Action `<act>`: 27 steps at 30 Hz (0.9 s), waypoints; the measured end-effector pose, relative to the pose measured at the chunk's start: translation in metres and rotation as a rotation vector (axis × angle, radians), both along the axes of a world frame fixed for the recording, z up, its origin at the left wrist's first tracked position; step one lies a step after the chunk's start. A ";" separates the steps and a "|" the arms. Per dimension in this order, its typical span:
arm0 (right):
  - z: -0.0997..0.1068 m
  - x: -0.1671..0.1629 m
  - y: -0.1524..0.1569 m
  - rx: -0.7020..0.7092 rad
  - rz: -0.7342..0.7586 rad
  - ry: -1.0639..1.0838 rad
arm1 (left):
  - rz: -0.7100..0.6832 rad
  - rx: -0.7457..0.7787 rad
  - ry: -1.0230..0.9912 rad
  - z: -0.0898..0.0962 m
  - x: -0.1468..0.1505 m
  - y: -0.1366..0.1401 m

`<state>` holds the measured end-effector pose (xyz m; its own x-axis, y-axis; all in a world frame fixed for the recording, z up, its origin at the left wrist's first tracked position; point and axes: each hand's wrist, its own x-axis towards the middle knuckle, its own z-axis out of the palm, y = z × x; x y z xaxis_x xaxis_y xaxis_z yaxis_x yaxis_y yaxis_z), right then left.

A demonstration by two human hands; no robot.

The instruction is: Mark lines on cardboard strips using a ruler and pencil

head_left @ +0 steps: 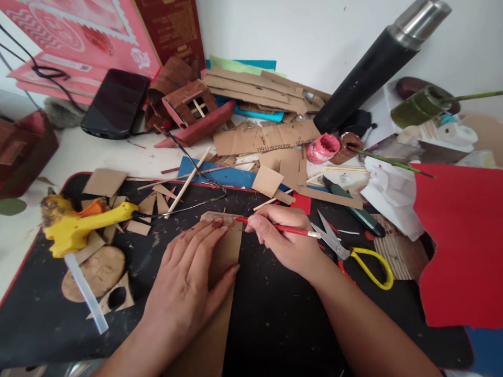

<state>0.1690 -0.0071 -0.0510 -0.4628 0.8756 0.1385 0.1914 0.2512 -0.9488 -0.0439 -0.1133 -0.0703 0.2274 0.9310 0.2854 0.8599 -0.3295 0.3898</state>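
Note:
My left hand (188, 267) lies flat with its fingers stretched over a long brown cardboard strip (226, 309). Under its fingertips, across the strip's far end, is a narrow translucent piece (211, 215) that looks like a ruler; the fingers hide part of it. My right hand (288, 238) is closed around a red pencil (285, 229). The pencil's tip points left and meets the far right corner of the cardboard, close to my left fingertips. Just right of that hand lie scissors (346, 252) with yellow and orange handles, blades apart.
A yellow glue gun (74, 220) lies at left on the black mat (283, 324), its cord running behind my hands. Cardboard scraps (268, 180), a green utility knife (356, 209) and paint jars (323, 148) are behind. Red sheet (461, 246) at right; a small model house-boat (192, 112) farther back.

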 end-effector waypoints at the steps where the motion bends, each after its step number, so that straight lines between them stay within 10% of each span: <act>1: 0.000 0.000 0.000 0.000 0.002 0.001 | 0.002 -0.003 -0.001 0.000 0.000 0.000; 27: 0.000 -0.008 -0.007 -0.062 -0.076 0.053 | -0.001 0.024 0.005 -0.004 -0.002 -0.002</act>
